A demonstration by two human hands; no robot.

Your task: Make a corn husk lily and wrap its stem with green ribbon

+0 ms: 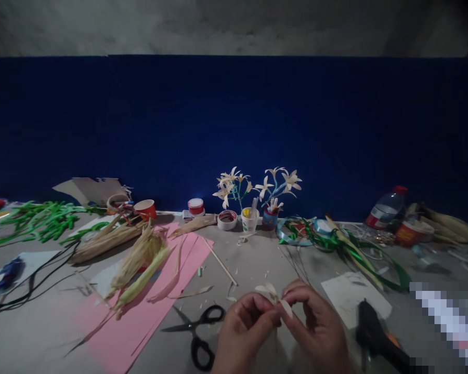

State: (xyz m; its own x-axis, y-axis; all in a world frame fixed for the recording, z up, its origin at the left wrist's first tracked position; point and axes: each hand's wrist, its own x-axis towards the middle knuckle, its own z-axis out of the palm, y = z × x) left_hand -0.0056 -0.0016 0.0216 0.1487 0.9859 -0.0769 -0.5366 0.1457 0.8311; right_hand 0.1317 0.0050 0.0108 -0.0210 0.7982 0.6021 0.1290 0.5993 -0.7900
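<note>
Between my fingertips is a small pale flower [272, 292] with several cream petals, perhaps of corn husk. My left hand [246, 328] pinches it from the left, its thumb and index finger pressed near the flower's base. Closed on the right side, my right hand [312, 323] grips a petal between thumb and index finger. A thin stem seems to hang below, mostly hidden by the hands. Just left of my left hand lie black-handled scissors [195, 328], blades apart. To the right of my right hand is a black glue gun [374, 327] beside a white sheet [356, 296].
Dried corn husks [136, 265] lie on pink paper [140, 332] at left. Finished flowers [234, 184] stand in a paper cup [250, 222] at the back. Green ribbon [398, 270], a plastic bottle [386, 208] and green pipe cleaners [49, 221] are around. A blue panel [179, 130] closes the back.
</note>
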